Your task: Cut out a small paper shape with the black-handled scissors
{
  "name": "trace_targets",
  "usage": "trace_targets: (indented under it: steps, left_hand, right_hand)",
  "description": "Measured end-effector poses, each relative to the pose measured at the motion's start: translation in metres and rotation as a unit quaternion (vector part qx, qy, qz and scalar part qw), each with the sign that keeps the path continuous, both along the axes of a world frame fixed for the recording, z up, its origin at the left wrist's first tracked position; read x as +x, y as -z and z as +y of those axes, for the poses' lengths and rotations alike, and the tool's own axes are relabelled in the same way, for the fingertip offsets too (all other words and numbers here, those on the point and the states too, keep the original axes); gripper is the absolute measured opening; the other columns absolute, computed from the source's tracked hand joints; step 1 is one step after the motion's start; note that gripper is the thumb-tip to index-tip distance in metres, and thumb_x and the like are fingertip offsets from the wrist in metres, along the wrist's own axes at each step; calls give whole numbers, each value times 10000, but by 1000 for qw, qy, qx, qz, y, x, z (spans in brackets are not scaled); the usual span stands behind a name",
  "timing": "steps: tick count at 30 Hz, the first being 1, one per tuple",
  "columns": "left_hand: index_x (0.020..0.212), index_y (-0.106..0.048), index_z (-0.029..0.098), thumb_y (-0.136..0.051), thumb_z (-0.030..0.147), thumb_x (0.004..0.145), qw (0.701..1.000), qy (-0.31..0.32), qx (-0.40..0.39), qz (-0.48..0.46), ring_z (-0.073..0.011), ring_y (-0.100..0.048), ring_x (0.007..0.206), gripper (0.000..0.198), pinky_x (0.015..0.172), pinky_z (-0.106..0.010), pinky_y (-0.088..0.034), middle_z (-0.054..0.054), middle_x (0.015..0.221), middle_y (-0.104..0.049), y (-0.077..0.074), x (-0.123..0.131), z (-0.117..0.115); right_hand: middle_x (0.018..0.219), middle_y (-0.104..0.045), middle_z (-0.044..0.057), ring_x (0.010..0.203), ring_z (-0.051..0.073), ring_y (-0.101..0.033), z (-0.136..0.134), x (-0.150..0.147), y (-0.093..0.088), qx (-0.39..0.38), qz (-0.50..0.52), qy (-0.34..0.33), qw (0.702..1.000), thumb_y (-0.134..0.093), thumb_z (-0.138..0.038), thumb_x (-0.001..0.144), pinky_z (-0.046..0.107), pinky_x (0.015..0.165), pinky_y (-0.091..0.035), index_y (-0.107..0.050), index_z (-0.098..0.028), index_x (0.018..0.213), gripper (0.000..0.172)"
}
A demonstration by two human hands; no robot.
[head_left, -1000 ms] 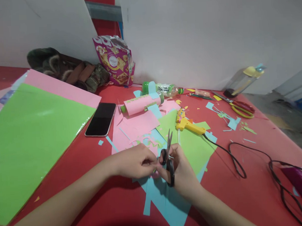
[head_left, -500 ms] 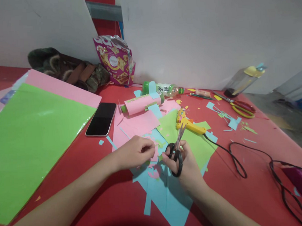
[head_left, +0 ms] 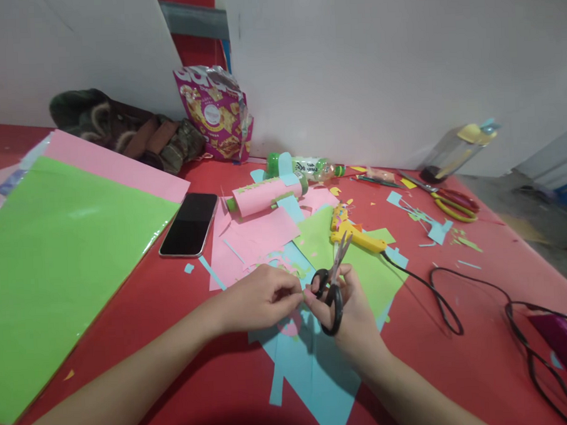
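My right hand is closed on black-handled scissors, whose slightly parted blades point up and away from me. Its thumb and fingertip meet the fingertips of my left hand, which is closed in a pinch; whatever lies between them is too small or hidden to make out. Under both hands are blue paper, green paper and pink paper, with cut scraps strewn over them. Just beyond the scissors lies a yellow glue gun with a black cord.
A pink paper-wrapped roll lies in front of a green-capped bottle. At left are a phone and a large green sheet. Red-and-yellow-handled scissors, a clear bottle and a snack bag stand or lie farther back.
My left hand has moved right and slightly toward me, so its fingertips now meet those of my right hand. The green piece seen at my right fingertips is now mostly hidden.
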State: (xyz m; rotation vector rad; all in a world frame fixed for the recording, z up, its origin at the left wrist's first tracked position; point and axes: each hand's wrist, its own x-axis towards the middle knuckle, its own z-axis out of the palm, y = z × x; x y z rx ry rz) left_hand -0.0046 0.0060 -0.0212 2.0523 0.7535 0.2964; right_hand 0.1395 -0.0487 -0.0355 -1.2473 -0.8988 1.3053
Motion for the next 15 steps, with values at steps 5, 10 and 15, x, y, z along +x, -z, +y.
trace_targets:
  steps: [5, 10, 15]
  left_hand:
    - [602, -559, 115, -392, 201, 792, 1000, -9, -2, 0, -73, -455, 504, 267, 507, -173, -333, -2, 542, -554, 0, 0, 0]
    - [571, -524, 121, -399, 200, 778, 999, -43, -13, -15, -74, -438, 517, 254, 526, -178, -349, 14, 528, -506, -4, -1, 1]
    - [594, -511, 130, -414, 237, 776, 987, -146, -31, -54, -84, -472, 578, 232, 570, -185, -378, 12, 592, -526, -12, -5, 5]
  right_hand:
    - [664, -479, -73, 564, 68, -469, 0, -1, 0, 7, 0, -3, 1000, -662, -197, 626, 189, 528, -378, -300, -227, 739, 380]
    - [661, -481, -75, 534, 57, -455, -1, 0, -2, 4, -4, -1, 1000, -649, -194, 636, 186, 517, -375, -310, -223, 745, 357]
    - [651, -468, -72, 518, 64, -432, -1, 1, -6, -20, 6, -17, 1000, -653, -227, 635, 199, 503, -379, -316, -224, 728, 350]
